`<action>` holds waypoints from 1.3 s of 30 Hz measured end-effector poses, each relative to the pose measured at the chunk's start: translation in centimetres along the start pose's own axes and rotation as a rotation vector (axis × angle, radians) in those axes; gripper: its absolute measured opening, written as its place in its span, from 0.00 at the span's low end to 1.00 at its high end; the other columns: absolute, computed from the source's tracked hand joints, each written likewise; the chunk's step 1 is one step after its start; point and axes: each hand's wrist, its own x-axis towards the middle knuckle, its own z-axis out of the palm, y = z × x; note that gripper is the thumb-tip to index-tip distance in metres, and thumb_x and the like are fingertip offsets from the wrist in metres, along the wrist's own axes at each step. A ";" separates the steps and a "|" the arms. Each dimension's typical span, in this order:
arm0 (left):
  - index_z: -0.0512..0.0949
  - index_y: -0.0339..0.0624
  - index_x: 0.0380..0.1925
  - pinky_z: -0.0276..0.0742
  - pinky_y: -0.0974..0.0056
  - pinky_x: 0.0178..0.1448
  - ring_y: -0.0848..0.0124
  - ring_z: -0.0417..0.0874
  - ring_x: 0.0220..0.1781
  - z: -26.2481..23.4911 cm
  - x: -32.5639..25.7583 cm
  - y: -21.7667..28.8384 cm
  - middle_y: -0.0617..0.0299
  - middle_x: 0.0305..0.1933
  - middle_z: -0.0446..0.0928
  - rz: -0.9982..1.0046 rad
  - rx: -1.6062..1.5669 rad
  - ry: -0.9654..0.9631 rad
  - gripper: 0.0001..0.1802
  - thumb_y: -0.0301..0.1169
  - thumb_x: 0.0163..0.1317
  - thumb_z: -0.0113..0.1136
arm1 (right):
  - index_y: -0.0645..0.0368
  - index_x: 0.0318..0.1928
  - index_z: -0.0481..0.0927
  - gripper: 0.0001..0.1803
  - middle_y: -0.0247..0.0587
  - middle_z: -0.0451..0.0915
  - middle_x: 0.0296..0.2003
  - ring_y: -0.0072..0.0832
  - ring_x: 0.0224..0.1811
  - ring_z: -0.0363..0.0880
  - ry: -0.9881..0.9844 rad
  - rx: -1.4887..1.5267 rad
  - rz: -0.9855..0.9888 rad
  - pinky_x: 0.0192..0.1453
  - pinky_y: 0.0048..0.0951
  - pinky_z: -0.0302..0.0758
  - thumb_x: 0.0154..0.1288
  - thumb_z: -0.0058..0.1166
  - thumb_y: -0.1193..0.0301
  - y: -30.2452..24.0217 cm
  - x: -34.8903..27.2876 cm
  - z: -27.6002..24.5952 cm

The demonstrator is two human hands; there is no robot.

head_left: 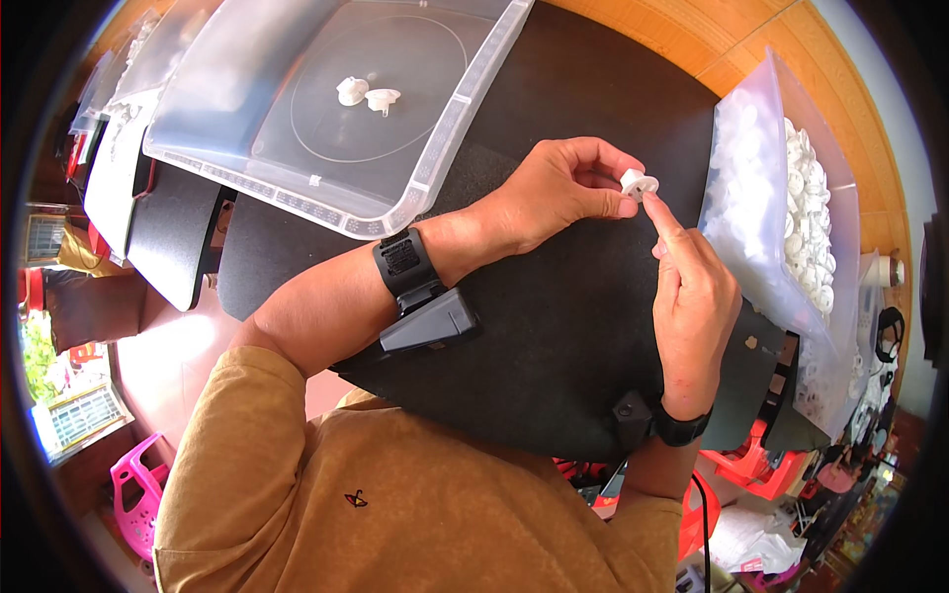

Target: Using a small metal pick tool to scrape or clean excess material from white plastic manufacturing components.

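My left hand (563,192) pinches a small white plastic flanged part (640,184) between thumb and fingers, above the black table. It has a round disc with a raised boss on one side and small dark openings. My right hand (695,287) reaches in from the right, its index fingertip touching the edge of the disc. The other right fingers curl toward the palm, and whatever they may hold is hidden. Two similar white parts (383,100) lie close together inside a clear plastic bin (410,193) at the upper left.
A translucent bin (766,212) filled with white round parts (808,217) stands on the right. The black tabletop (554,326) reaches up to my body. Beyond its right edge is a red plastic stool (756,469); a pink chair (138,494) stands at lower left.
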 end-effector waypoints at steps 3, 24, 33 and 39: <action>0.77 0.35 0.49 0.79 0.69 0.56 0.75 0.81 0.49 0.1 0.1 0.1 0.61 0.46 0.81 -0.003 0.012 0.005 0.17 0.23 0.61 0.67 | 0.42 0.57 0.82 0.28 0.39 0.69 0.23 0.37 0.23 0.73 0.006 -0.010 -0.008 0.28 0.38 0.72 0.58 0.55 0.83 -0.2 0.1 0.0; 0.78 0.32 0.47 0.81 0.69 0.54 0.76 0.83 0.46 0.2 0.1 0.6 0.58 0.45 0.82 0.036 0.282 0.005 0.14 0.21 0.61 0.65 | 0.45 0.55 0.82 0.24 0.38 0.73 0.24 0.36 0.26 0.78 -0.100 -0.153 0.018 0.30 0.38 0.75 0.59 0.54 0.80 -0.7 0.2 -0.1; 0.78 0.34 0.48 0.81 0.70 0.53 0.76 0.83 0.46 0.0 0.3 0.7 0.60 0.44 0.82 0.055 0.195 0.024 0.15 0.21 0.61 0.66 | 0.44 0.55 0.82 0.25 0.38 0.72 0.23 0.36 0.25 0.77 0.048 -0.072 0.006 0.30 0.38 0.74 0.59 0.55 0.81 -0.2 0.4 -0.2; 0.77 0.34 0.50 0.79 0.69 0.56 0.75 0.82 0.49 -0.2 0.4 0.8 0.60 0.46 0.81 0.024 0.138 0.036 0.17 0.21 0.60 0.66 | 0.42 0.57 0.81 0.27 0.37 0.71 0.23 0.35 0.24 0.76 0.022 -0.121 0.000 0.30 0.37 0.74 0.58 0.55 0.81 -0.2 0.4 -0.2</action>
